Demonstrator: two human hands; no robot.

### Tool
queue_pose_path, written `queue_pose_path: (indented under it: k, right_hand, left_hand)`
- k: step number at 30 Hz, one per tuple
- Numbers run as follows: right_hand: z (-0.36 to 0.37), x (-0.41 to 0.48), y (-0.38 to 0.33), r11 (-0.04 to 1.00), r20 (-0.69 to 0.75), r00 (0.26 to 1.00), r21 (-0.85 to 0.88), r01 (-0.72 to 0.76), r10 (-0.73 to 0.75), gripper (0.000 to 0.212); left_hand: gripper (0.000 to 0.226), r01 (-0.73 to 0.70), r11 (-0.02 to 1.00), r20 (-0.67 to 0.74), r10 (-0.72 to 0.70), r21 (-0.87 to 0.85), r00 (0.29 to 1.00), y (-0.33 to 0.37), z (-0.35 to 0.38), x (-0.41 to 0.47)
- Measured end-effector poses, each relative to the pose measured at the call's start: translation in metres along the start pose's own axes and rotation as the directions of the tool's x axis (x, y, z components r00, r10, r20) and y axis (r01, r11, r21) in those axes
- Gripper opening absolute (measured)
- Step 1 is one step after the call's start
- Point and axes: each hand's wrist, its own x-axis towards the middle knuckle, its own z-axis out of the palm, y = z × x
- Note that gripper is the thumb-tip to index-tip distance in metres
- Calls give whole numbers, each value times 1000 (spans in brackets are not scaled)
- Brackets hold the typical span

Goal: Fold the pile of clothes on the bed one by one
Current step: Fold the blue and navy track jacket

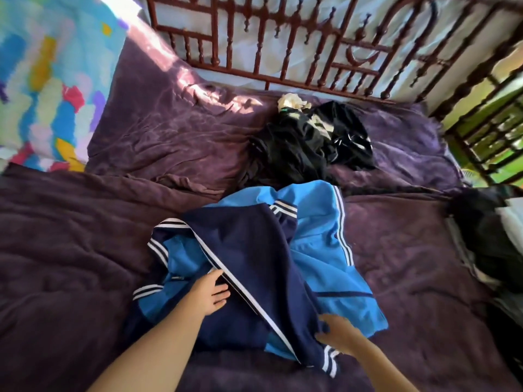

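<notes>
Purple bedspread (pixel 113 154) covered the whole bed, creased, up to the red metal headboard (pixel 283 52). Your blue and navy jacket (pixel 254 250) lay on its near half, long axis running from you toward the headboard. A navy panel was folded over the light blue, its white-trimmed edge slanting from far left to near right. A black clothes pile (pixel 311 142) sat beyond it, near the headboard. Your left hand (pixel 209 292) pressed flat on the jacket, fingers straight. Your right hand (pixel 336 332) gripped navy cloth by a striped cuff.
</notes>
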Motion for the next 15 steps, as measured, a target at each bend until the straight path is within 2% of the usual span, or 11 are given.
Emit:
queue_pose_path:
  k: [1,3,7,11,13,15]
  right_hand:
    - [6,6,-8,995,-36,999,99,-17,21,59]
    - [15,18,-22,980,-78,994,187,-64,79,65]
    - [33,36,-33,962,-68,981,222,-161,180,82]
    - [56,45,-19,944,-52,954,169,-283,296,94]
    - [69,46,-11,942,-60,945,126,-311,321,83]
    - [76,47,-5,954,-119,948,101,-283,294,52]
  left_hand:
    - [38,-11,1000,-13,11,2,1000,1,-4,-1]
    - [31,-29,1000,-41,29,2,999,3,-13,-4]
    - [22,-44,999,-83,43,-20,996,1,-36,-4]
    - [39,-29,1000,-163,28,-5,986,-9,-54,0]
    - [41,-19,1000,-186,21,12,982,-11,-58,4]
    - [40,-14,1000,-202,19,23,979,-12,-57,10]
